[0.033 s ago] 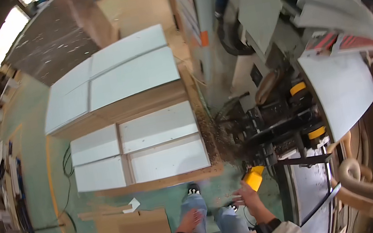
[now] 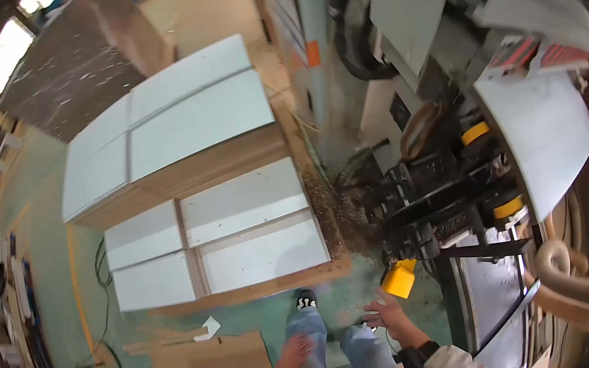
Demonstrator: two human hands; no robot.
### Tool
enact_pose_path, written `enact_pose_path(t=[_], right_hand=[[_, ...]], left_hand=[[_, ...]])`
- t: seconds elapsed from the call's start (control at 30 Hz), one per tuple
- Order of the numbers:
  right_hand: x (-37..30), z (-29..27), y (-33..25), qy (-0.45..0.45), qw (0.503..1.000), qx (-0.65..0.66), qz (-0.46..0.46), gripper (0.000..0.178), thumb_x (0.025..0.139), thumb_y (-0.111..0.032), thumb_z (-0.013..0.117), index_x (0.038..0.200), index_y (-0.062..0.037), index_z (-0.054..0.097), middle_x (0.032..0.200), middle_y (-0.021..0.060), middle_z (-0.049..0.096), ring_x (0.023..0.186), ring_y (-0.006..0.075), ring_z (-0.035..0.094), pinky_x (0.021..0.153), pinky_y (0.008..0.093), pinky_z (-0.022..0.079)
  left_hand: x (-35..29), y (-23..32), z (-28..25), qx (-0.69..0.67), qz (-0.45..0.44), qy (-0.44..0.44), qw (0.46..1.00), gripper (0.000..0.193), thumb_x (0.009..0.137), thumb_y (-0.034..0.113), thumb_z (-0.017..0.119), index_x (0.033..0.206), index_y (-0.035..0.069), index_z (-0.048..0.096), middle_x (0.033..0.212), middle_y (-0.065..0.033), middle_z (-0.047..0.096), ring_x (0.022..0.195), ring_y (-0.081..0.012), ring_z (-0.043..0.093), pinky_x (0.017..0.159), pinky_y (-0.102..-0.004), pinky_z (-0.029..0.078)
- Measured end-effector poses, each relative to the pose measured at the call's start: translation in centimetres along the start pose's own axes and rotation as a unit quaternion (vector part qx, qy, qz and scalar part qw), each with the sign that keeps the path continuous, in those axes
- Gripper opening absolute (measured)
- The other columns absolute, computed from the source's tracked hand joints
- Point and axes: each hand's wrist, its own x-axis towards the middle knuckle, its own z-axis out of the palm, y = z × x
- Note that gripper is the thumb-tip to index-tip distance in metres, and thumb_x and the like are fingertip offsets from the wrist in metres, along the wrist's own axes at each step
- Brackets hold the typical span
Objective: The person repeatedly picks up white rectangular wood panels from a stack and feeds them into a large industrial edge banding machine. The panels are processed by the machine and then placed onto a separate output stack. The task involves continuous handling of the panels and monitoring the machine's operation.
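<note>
My left hand (image 2: 296, 352) hangs beside my left knee, holding nothing I can see; its fingers look loosely stretched and a little blurred. My right hand (image 2: 388, 314) is open in front of my right leg, with its fingers apart. Just beyond its fingertips is a yellow machine part (image 2: 400, 280), at the near end of a dark machine (image 2: 432, 212); whether the fingertips touch it I cannot make out. Ahead of my feet lie stacked white panels (image 2: 264, 255) in several piles.
A taller row of white panel stacks (image 2: 199, 126) stands farther off. Flattened cardboard (image 2: 229, 360) and strips lie on the green floor at left. On the right are a white panel (image 2: 543, 134), a beige hose (image 2: 552, 258) and a grey column (image 2: 319, 39). Sawdust or chips (image 2: 327, 217) lie beside the stacks.
The view has shifted slightly, so the stacks sit a little farther left. My right hand has come slightly nearer to me, away from the yellow part.
</note>
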Motion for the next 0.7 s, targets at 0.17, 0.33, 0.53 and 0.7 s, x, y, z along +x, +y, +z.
enact_pose_path(t=[0.17,0.33,0.53,0.7], right_hand=[[16.1,-1.4,9.6,0.060,0.994,0.049,0.073,0.067,0.085,-0.017,0.055,0.139,-0.0187,0.014,0.102,0.0147,0.056,0.078,0.0266,0.060,0.063,0.0387,0.050],[29.3,2.3,12.1,0.095,0.993,-0.031,0.057,0.071,0.086,-0.017,0.053,0.140,-0.0218,0.008,0.106,0.0129,0.054,0.084,0.0275,0.058,0.072,0.0393,0.049],[39.2,3.3,15.8,0.192,0.974,-0.119,-0.011,0.063,0.084,-0.014,0.056,0.138,-0.0126,0.023,0.096,0.0083,0.053,0.080,0.0181,0.056,0.067,0.0304,0.049],[40.4,3.8,17.9,0.260,0.948,-0.169,-0.074,0.055,0.083,-0.011,0.057,0.133,-0.0082,0.034,0.087,0.0058,0.052,0.077,0.0128,0.054,0.065,0.0262,0.049]], left_hand=[[12.6,1.9,-12.7,-0.099,-0.043,0.187,0.976,0.037,0.088,0.035,0.048,0.115,0.010,0.044,0.108,-0.0090,0.050,0.099,-0.0272,0.053,0.081,-0.0495,0.041],[24.8,7.6,-21.5,-0.247,-0.037,0.248,0.936,0.052,0.089,0.041,0.047,0.129,0.013,0.030,0.114,-0.0097,0.046,0.102,-0.0308,0.050,0.085,-0.0558,0.037],[29.4,13.9,-21.5,-0.223,0.046,0.239,0.944,0.051,0.090,0.042,0.045,0.125,0.007,0.033,0.113,-0.0104,0.047,0.102,-0.0286,0.050,0.088,-0.0497,0.039],[30.9,14.7,-23.2,-0.254,0.071,0.204,0.943,0.038,0.091,0.039,0.046,0.106,0.004,0.047,0.103,-0.0084,0.052,0.092,-0.0223,0.054,0.086,-0.0395,0.044]])
